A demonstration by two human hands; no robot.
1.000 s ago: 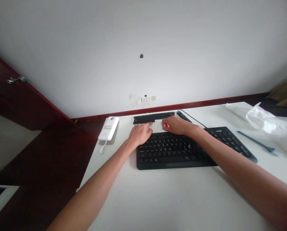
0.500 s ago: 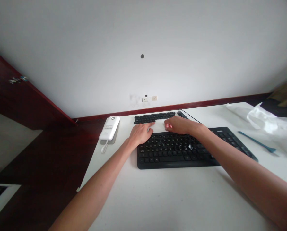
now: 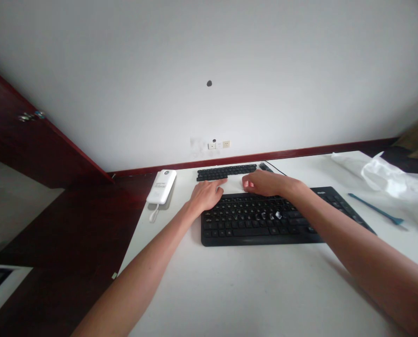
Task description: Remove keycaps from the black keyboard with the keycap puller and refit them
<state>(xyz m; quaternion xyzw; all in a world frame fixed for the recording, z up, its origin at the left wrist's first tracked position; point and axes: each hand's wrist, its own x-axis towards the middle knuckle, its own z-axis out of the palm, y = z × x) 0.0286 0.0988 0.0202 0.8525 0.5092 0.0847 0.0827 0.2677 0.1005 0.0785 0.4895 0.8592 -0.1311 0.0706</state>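
Observation:
A black keyboard (image 3: 251, 239) lies on the white table, with a few pale, shiny spots (image 3: 278, 215) among its keys. Behind it, black keycaps (image 3: 226, 171) are lined up in rows. My left hand (image 3: 206, 194) is over the keyboard's back left corner, its index finger stretched out at the near edge of the rows and its thumb apart; it holds nothing visible. Just right of it, my right hand (image 3: 260, 182) is above the keyboard's back edge with its fingers curled together. Whatever those fingers may hold is hidden.
A white power bank (image 3: 161, 187) with a short cable loop lies at the left edge of the table (image 3: 230, 290). On the right are a blue-green brush-like tool (image 3: 375, 208) and a crumpled white plastic bag (image 3: 387, 175). A black cable (image 3: 275, 167) runs behind my right hand.
Both hands stay almost where they were, the right one shifting very slightly. The whole view has moved a little; the keyboard and keycap rows lie as before.

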